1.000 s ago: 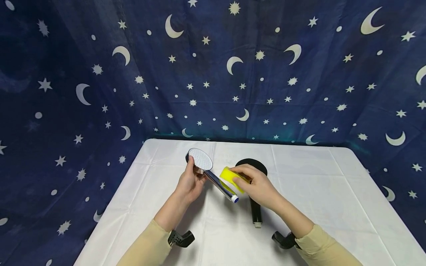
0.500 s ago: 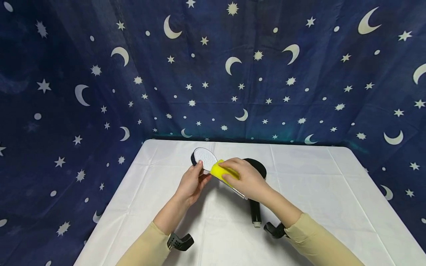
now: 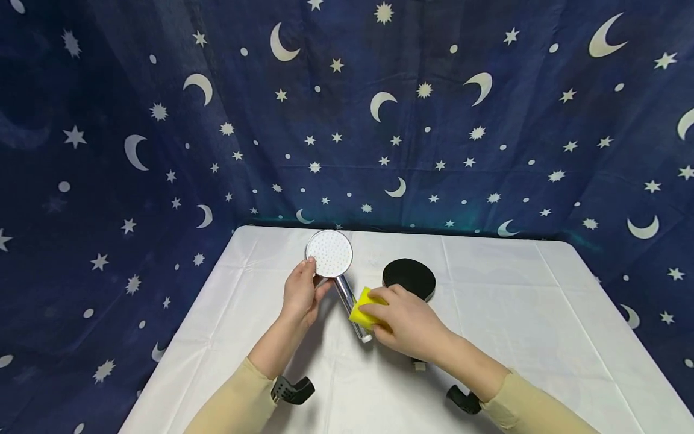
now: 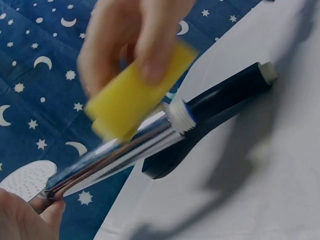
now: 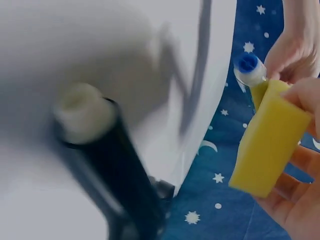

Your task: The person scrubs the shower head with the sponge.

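My left hand (image 3: pixel 302 293) grips a chrome shower head (image 3: pixel 329 254) by its neck, below the round white nozzle face. The handle slants down to the right and ends in a white threaded tip (image 4: pixel 181 117). A yellow sponge (image 3: pixel 364 308) is pinched in my right hand (image 3: pixel 410 320), beside the lower handle. In the left wrist view the sponge lies against the chrome handle (image 4: pixel 120 155). The right wrist view shows the sponge (image 5: pixel 270 140) between thumb and fingers, near the handle's blue-centred end (image 5: pixel 248 65).
A black shower head (image 3: pixel 408 277) lies on the white-covered table (image 3: pixel 504 313), behind and under my right hand; its handle is mostly hidden in the head view. A dark blue star-and-moon cloth (image 3: pixel 347 120) hangs behind the table.
The sponge went up the handle towards the neck, then back down to its lower part. The shower head has turned, its nozzle face now facing me more and its handle steeper.
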Demonstrator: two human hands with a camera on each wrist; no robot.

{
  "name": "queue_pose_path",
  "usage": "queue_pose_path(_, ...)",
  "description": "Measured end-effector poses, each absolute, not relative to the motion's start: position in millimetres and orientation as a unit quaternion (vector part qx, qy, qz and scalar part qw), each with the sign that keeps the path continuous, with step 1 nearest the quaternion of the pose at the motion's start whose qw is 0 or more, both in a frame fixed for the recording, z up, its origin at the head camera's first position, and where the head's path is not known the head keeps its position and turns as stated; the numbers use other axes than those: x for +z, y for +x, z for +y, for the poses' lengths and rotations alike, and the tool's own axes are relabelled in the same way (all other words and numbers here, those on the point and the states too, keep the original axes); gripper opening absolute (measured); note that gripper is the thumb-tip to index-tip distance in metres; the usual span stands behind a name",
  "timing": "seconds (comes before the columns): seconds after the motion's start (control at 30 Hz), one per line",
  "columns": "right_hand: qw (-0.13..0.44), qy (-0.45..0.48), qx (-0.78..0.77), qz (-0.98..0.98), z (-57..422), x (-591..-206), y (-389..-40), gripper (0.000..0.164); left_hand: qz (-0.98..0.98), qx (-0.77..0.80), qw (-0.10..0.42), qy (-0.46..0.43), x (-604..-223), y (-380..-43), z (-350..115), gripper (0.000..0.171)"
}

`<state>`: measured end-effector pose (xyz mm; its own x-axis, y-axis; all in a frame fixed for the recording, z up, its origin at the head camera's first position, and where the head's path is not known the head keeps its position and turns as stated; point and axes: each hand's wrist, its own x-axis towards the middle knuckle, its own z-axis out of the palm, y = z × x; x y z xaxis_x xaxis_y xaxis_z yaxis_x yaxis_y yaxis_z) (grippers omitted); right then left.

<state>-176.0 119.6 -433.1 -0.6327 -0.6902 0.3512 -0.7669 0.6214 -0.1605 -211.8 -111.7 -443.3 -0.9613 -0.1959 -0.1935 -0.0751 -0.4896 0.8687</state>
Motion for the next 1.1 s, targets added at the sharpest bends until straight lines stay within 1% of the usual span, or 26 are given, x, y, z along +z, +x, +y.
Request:
queue_pose_path(0.07, 0.119, 0.407, 0.167, -0.89, 125.2, -436.2, -168.5, 0.034, -0.489, -0.859, 0.052, 0.142, -444.1, -214.4, -113.8, 0.048)
queue_pose_path(0.17, 0.123, 0.397, 0.194, -0.888, 128.2, -440.0, -164.8, 0.037, -0.477, -0.864, 0.063, 0.151, -445.6, -216.5, -114.4, 0.046)
queue_pose_path(0.3, 0.147, 0.387, 0.211, -0.886, 120.8, -442.5, -173.7, 0.036, -0.482, -0.86, 0.057, 0.16, -446.4, -214.7, -109.5, 0.042)
queue_pose_path(0.43, 0.167, 0.36, 0.236, -0.887, 106.9, -438.8, -190.0, 0.034, -0.498, -0.85, 0.038, 0.171, -446.9, -210.3, -101.6, 0.039)
queue_pose_path(0.53, 0.172, 0.335, 0.248, -0.893, 99.1, -434.6, -200.3, 0.035, -0.504, -0.844, 0.03, 0.178, -446.6, -208.0, -97.6, 0.042)
queue_pose_path(0.6, 0.166, 0.335, 0.24, -0.896, 97.8, -433.4, -202.2, 0.035, -0.501, -0.845, 0.033, 0.182, -446.0, -207.7, -97.5, 0.045)
queue_pose_path(0.73, 0.159, 0.388, 0.195, -0.886, 105.5, -434.1, -191.2, 0.032, -0.476, -0.858, 0.047, 0.188, -445.2, -211.8, -104.1, 0.049)
queue_pose_path(0.87, 0.164, 0.446, 0.171, -0.863, 120.3, -437.9, -171.5, 0.03, -0.433, -0.877, 0.067, 0.195, -445.6, -218.8, -116.2, 0.048)
queue_pose_path(0.97, 0.153, 0.444, 0.183, -0.863, 129.5, -440.5, -162.1, 0.031, -0.409, -0.888, 0.075, 0.197, -444.4, -220.8, -121.4, 0.047)
queue_pose_path(1.1, 0.133, 0.392, 0.238, -0.878, 130.6, -439.4, -165.5, 0.033, -0.397, -0.897, 0.066, 0.181, -443.7, -219.4, -117.4, 0.047)
